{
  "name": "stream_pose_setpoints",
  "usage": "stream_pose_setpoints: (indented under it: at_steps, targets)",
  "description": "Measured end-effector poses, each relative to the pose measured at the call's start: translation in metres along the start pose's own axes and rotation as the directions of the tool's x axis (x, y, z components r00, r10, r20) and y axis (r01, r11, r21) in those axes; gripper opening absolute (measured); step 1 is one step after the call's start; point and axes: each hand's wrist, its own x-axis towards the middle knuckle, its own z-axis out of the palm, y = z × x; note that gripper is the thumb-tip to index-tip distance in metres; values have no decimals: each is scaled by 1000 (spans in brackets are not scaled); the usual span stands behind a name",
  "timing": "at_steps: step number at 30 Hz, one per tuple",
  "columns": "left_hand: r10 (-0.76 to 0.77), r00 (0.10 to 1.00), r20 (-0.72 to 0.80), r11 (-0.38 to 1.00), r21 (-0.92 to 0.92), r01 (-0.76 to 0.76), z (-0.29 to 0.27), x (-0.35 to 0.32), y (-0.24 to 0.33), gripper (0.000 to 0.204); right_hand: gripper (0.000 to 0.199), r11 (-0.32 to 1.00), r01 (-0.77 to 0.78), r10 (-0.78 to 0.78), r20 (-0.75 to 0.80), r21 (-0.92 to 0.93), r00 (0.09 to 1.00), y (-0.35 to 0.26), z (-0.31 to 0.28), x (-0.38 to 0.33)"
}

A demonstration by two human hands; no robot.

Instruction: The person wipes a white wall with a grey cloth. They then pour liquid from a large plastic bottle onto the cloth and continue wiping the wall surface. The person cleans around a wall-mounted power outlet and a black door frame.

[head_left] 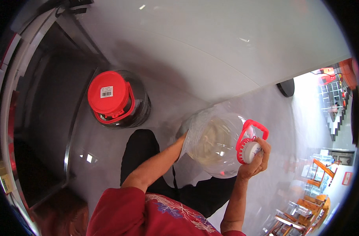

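A glossy grey floor (108, 157) is seen from above, bounded by a white wall (211, 47). A clear plastic jug (213, 143) is held tipped on its side above the floor, its long axis running left to right, with the neck and red handle (251, 133) toward the right. The base end is supported by the left hand (182, 139), mostly hidden, grip uncertain. The white cap (251, 151) is clasped by the right hand (257, 159), the nearer one. A dark jar with a red lid (108, 94) stands apart near the wall.
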Motion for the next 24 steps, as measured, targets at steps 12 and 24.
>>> stream_pose_setpoints:
  at_steps: [12, 24]
  targets:
    - [-133, 946, 296, 916, 402, 3, 21, 98, 53, 46, 56, 974, -55, 24, -144, -220, 989, -12, 9, -20]
    - [-136, 990, -27, 976, 168, 139, -9, -24, 21, 43, 68, 987, 137, -143, 78, 84, 987, -11, -20, -43]
